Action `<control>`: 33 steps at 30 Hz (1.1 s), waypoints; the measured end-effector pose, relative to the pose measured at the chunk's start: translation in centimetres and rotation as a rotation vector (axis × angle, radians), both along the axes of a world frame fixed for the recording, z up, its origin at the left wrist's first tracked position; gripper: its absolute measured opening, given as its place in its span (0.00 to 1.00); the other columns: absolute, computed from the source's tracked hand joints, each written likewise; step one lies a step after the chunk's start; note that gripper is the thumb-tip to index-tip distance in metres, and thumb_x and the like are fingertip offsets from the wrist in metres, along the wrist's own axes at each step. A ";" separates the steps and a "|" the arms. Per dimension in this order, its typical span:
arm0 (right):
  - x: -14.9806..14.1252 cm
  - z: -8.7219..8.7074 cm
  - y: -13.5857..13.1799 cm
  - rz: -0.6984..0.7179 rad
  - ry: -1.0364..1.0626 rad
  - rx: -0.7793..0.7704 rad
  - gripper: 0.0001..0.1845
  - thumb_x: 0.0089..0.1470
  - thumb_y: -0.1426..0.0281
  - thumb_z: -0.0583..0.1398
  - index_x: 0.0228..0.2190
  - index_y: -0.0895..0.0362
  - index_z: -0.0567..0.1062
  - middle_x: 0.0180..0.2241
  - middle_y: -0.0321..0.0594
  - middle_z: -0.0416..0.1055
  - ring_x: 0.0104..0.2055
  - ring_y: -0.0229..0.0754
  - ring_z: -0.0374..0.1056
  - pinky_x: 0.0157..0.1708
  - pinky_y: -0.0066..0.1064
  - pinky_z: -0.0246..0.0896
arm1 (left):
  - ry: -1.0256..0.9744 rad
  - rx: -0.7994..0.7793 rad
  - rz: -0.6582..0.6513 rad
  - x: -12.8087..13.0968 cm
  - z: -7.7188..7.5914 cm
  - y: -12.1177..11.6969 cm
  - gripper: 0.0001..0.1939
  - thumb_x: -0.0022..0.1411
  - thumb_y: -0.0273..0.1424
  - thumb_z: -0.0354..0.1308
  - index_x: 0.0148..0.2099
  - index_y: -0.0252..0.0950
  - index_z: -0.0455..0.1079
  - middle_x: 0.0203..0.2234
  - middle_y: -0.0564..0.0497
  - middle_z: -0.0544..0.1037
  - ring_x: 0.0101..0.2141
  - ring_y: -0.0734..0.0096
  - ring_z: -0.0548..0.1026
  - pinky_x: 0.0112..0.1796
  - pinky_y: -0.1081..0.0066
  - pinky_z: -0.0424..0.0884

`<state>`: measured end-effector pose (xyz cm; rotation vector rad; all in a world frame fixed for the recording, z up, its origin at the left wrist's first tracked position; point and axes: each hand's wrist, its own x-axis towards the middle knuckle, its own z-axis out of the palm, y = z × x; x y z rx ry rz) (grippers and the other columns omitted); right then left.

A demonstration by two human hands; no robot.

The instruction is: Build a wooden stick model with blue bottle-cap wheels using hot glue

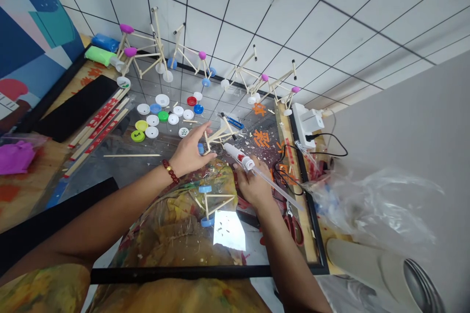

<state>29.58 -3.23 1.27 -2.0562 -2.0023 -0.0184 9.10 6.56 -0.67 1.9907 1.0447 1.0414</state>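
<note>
My left hand (188,152), a beaded bracelet at its wrist, has thumb and fingers around the near side of a small wooden stick frame (219,136). A blue bottle cap (200,148) shows between those fingers. My right hand (254,183) is closed around a white hot glue gun (238,155). Its nozzle points at the frame, close to the sticks, and a long clear glue stick (279,187) runs out of its rear. Nearer to me lies a triangular stick piece (219,196) with blue caps at two corners.
Loose bottle caps (163,116) lie left of centre, near a blue utility knife (235,122). Several finished-looking stick models (201,61) stand along the tiled wall. Red-handled scissors (294,229), black cables (286,168) and a power strip (305,124) are on the right.
</note>
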 end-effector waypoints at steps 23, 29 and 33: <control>1.1 -0.7 -1.4 -0.056 0.378 0.092 0.15 0.61 0.59 0.55 0.39 0.57 0.74 0.35 0.45 0.75 0.38 0.48 0.70 0.40 0.39 0.65 | -0.164 -0.150 0.024 0.0 -0.3 0.1 0.35 0.54 0.30 0.66 0.63 0.37 0.63 0.54 0.42 0.74 0.53 0.55 0.73 0.57 0.57 0.67; 0.8 1.0 -2.1 -0.124 0.670 0.167 0.17 0.58 0.58 0.59 0.38 0.58 0.76 0.37 0.46 0.77 0.40 0.49 0.73 0.44 0.43 0.68 | -0.528 -0.364 0.046 0.0 0.0 0.5 0.29 0.56 0.33 0.66 0.59 0.40 0.66 0.48 0.46 0.78 0.47 0.64 0.76 0.54 0.62 0.70; 0.3 2.5 -2.7 -0.142 0.805 0.231 0.16 0.55 0.58 0.62 0.39 0.57 0.77 0.38 0.46 0.79 0.43 0.51 0.75 0.49 0.47 0.68 | -0.918 -0.674 0.020 0.1 1.5 0.7 0.19 0.56 0.33 0.66 0.50 0.40 0.71 0.41 0.49 0.80 0.40 0.66 0.79 0.47 0.62 0.75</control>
